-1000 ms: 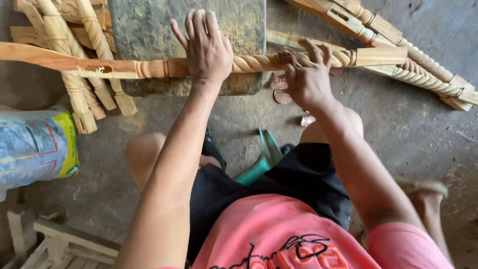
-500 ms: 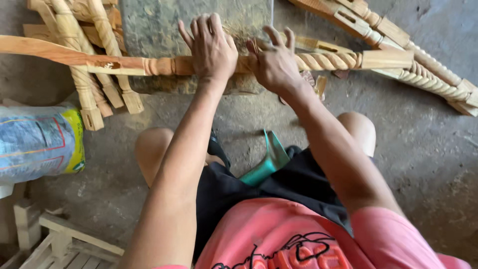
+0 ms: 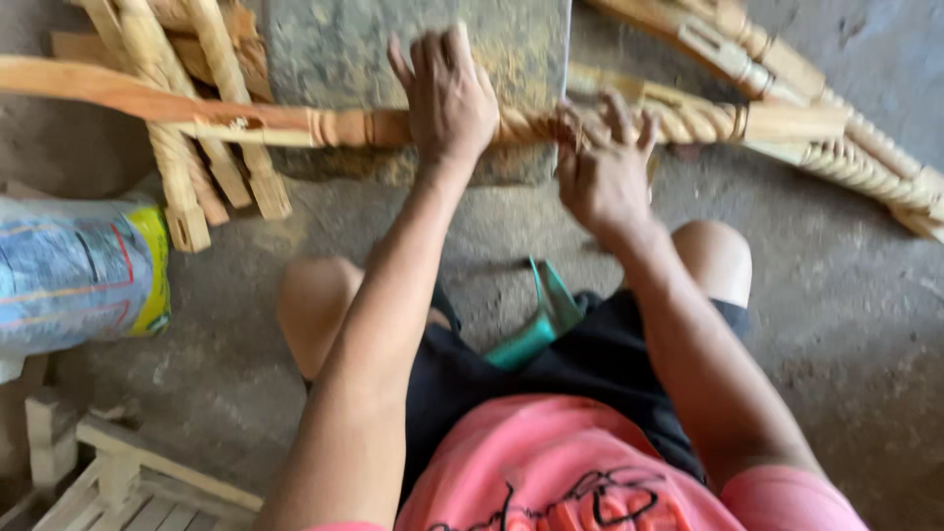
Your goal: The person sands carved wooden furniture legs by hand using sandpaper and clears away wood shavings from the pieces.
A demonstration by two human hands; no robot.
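Head view showed the left hand (image 3: 447, 93) pressed flat on a carved wooden spindle (image 3: 511, 126) lying across a stone block (image 3: 334, 49), the right hand (image 3: 602, 167) loosely curled beside it, blurred; with neither grip closed, the spindle could have rolled off.

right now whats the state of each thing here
left hand: flat, pressing the carved wooden piece
right hand: on the twisted section, blurred
carved wooden piece: lying across the stone block
stone block: dusty, under the piece
green sandal: between the knees
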